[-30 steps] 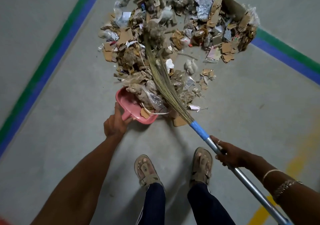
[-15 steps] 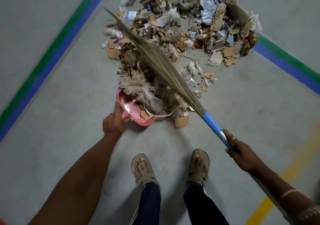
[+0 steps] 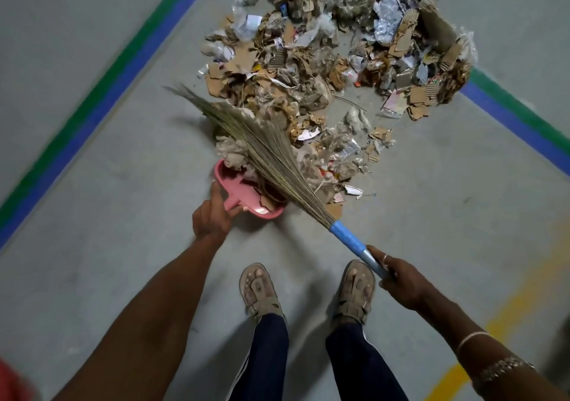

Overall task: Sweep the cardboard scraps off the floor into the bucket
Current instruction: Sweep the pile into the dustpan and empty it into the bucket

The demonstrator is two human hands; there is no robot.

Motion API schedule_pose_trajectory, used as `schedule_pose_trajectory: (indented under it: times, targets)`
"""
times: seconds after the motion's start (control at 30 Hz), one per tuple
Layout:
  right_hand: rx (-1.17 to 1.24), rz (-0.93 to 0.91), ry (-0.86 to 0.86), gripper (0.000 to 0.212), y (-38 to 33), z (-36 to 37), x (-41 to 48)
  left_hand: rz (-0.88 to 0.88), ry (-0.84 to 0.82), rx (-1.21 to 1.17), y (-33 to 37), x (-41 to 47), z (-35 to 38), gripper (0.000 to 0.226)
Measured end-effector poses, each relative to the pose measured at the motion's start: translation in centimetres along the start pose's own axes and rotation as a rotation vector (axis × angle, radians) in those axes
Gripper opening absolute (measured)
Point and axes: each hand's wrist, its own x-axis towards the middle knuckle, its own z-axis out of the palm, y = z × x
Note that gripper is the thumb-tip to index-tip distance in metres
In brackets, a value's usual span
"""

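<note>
A wide heap of cardboard scraps [image 3: 327, 61], mixed with paper and plastic bits, covers the grey floor ahead of me. My left hand [image 3: 211, 217] grips the handle of a pink dustpan [image 3: 234, 189], whose mouth faces the heap and holds some scraps. My right hand [image 3: 398, 280] grips the metal handle of a grass broom [image 3: 265, 147] just behind its blue collar. The bristles lie slantwise over the dustpan and the near scraps, tips pointing far left. No bucket is in view.
Green and blue floor stripes [image 3: 101, 98] run diagonally on the left, and another pair [image 3: 521, 117] at the right. A yellow line [image 3: 493, 329] curves at the lower right. My sandalled feet [image 3: 259, 289] stand just behind the dustpan. Something red [image 3: 12, 385] shows at the bottom-left corner.
The broom has swung leftward and nearer, its tips sweeping from over the heap to the dustpan's left side. Scraps gathered at the dustpan. My left hand stayed put.
</note>
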Motion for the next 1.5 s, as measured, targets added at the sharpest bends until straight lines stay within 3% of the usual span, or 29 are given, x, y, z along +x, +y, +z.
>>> schedule_pose_trajectory:
  times: [0.27, 0.6, 1.23, 1.5]
  targets:
    - [0.070, 0.025, 0.032, 0.081, -2.0, -2.1, -6.0, -0.051, 0.071, -0.036, 0.4, -4.9, -7.0, 0.092]
    - [0.009, -0.074, 0.009, 0.083, -11.3, -7.9, -15.1, -0.168, 0.140, -0.319, 0.2, -16.4, -19.4, 0.049]
    - [-0.507, -0.320, -0.250, 0.084, -28.7, -16.5, -25.9, -0.510, 0.368, -0.559, -7.2, -38.8, -30.2, 0.065]
    - [-0.684, -0.384, -0.340, 0.061, -35.6, -14.4, -26.8, -0.703, 0.465, -0.542, -11.3, -48.1, -31.5, 0.098]
